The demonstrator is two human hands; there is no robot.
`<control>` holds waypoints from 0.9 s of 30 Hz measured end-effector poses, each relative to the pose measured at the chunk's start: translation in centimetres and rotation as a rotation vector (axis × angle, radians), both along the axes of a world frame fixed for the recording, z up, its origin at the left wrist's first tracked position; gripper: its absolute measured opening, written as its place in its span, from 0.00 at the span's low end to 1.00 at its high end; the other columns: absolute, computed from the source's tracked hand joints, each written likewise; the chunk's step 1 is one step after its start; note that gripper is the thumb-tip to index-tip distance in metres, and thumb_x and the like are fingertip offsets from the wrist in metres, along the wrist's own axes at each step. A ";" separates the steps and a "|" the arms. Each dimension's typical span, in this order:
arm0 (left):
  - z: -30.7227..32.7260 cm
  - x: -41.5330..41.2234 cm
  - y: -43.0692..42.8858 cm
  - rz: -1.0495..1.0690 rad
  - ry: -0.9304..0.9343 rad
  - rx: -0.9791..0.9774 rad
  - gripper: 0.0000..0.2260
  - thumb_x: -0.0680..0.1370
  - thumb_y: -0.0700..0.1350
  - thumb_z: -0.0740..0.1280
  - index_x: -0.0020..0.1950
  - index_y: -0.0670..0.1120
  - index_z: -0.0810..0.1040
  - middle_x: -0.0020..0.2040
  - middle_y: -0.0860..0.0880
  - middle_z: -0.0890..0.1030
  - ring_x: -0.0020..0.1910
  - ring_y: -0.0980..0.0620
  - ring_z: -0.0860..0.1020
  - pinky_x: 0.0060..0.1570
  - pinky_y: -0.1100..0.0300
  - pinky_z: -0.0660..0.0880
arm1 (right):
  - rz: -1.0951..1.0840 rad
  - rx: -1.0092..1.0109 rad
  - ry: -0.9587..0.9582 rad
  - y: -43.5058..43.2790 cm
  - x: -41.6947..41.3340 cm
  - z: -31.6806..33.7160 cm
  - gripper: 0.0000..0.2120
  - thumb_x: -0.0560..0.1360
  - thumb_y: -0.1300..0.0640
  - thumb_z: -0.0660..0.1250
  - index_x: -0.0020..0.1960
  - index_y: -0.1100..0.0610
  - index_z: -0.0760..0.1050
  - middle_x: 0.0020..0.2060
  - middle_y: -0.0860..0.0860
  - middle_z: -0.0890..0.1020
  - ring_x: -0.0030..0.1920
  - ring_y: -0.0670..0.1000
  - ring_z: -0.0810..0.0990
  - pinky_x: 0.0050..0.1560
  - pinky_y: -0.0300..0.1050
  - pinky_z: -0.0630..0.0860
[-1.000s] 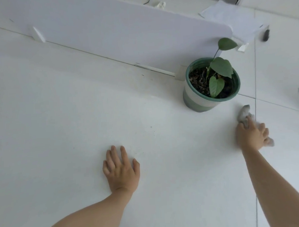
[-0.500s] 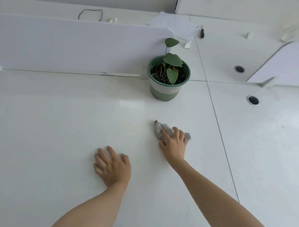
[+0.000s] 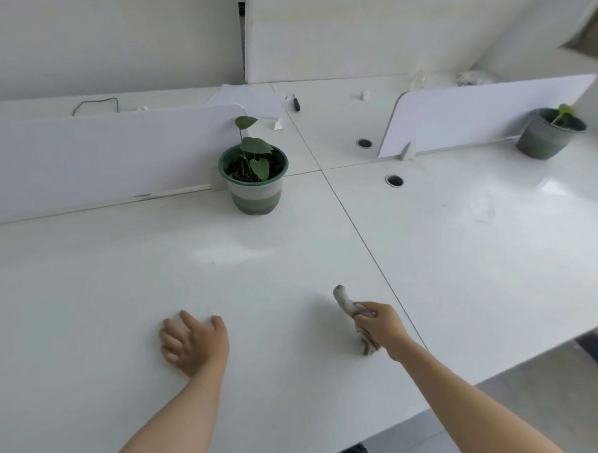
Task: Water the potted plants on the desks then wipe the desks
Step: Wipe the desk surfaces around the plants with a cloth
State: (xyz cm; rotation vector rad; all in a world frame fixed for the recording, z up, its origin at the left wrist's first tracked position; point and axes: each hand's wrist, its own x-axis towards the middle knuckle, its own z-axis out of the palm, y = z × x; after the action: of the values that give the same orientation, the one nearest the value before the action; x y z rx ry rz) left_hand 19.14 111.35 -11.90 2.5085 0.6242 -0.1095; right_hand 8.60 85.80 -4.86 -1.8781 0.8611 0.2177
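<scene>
The grey cloth (image 3: 343, 297) is grasped in the right hand (image 3: 381, 329), whose fingers are curled round its bunched middle. One end sticks out beyond the fingers toward the far edge, and the other trails out beneath the hand by the wrist. The cloth is held low on the white bench (image 3: 88, 287), near its front right corner, just left of the dark seam (image 3: 359, 237) by which this bench is parted from the neighbouring bench (image 3: 497, 252). How much of the cloth is pressed flat against the surface cannot quite be made out, as it is blurred. The left hand (image 3: 193, 344) is released: it is laid palm down on the same bench near the front edge, fingers spread, with nothing held, and is well apart from the right hand.

A green-rimmed pot (image 3: 255, 194) with a small leafy plant (image 3: 254, 147) is stood upright at the far right corner of the near bench, just beside the end of a white divider panel (image 3: 99, 159) set along the far edge. A second potted plant (image 3: 549, 135) is seen at the far edge of the neighbouring bench, toward its right end, in front of another divider (image 3: 484, 112). A round cable hole (image 3: 394, 180) is cut near that bench's far left corner. Beyond the dividers, a black pen (image 3: 296, 104) and a white sheet of paper (image 3: 251, 101) are laid on the benches behind.
</scene>
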 end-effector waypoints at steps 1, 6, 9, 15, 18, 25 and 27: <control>0.1 0.1 0.2 -0.001 0.022 -0.015 0.26 0.75 0.49 0.62 0.70 0.42 0.62 0.74 0.40 0.55 0.74 0.44 0.50 0.70 0.48 0.47 | -0.032 0.073 -0.032 -0.3 -1.3 0.9 0.15 0.67 0.68 0.57 0.46 0.60 0.79 0.20 0.51 0.73 0.17 0.52 0.70 0.22 0.40 0.71; 2.1 -0.1 1.2 -0.005 0.022 -0.149 0.28 0.75 0.45 0.63 0.72 0.38 0.59 0.73 0.36 0.61 0.73 0.39 0.56 0.69 0.44 0.55 | -0.054 0.191 -0.177 -1.1 -7.2 3.7 0.17 0.69 0.71 0.57 0.45 0.56 0.80 0.26 0.58 0.71 0.22 0.56 0.72 0.23 0.40 0.71; 3.6 -2.5 2.2 -0.003 -0.082 -0.193 0.29 0.75 0.42 0.62 0.73 0.39 0.56 0.68 0.34 0.67 0.67 0.34 0.63 0.63 0.41 0.61 | -0.069 0.254 -0.252 -1.3 -9.5 3.8 0.17 0.70 0.71 0.56 0.44 0.55 0.80 0.27 0.60 0.69 0.28 0.59 0.70 0.24 0.40 0.71; 6.7 -12.6 -0.1 -0.021 -0.216 -0.490 0.18 0.78 0.43 0.59 0.67 0.42 0.68 0.63 0.40 0.74 0.62 0.41 0.72 0.61 0.49 0.66 | 0.026 0.295 -0.329 -1.9 -11.6 3.7 0.24 0.68 0.71 0.54 0.41 0.47 0.81 0.18 0.53 0.65 0.26 0.56 0.63 0.27 0.44 0.71; 7.0 -18.8 -2.8 0.015 -0.243 -0.559 0.17 0.75 0.48 0.61 0.61 0.42 0.73 0.55 0.40 0.78 0.56 0.42 0.76 0.55 0.52 0.68 | 0.138 0.276 -0.314 -2.5 -13.0 3.5 0.23 0.67 0.71 0.53 0.42 0.50 0.81 0.17 0.52 0.64 0.24 0.55 0.64 0.28 0.45 0.71; 2.4 -30.7 -8.4 0.029 0.105 -0.568 0.05 0.78 0.40 0.61 0.46 0.44 0.76 0.42 0.45 0.80 0.48 0.42 0.79 0.52 0.53 0.72 | 0.468 0.105 -0.225 -3.0 -16.9 -1.2 0.18 0.63 0.59 0.55 0.44 0.67 0.76 0.25 0.53 0.64 0.26 0.47 0.61 0.32 0.43 0.61; 2.2 -33.4 -8.6 0.025 0.195 -0.545 0.07 0.78 0.42 0.60 0.42 0.48 0.75 0.41 0.49 0.79 0.45 0.47 0.78 0.50 0.55 0.73 | 0.571 0.084 -0.164 -2.7 -18.4 -1.6 0.14 0.66 0.63 0.57 0.44 0.62 0.80 0.27 0.54 0.68 0.26 0.46 0.64 0.30 0.39 0.62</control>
State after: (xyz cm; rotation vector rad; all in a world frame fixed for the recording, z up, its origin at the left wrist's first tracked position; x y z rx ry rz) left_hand -14.24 102.77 -9.66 1.9747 0.6055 -0.4556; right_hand -9.81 83.07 -6.50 -1.9923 0.1858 0.4326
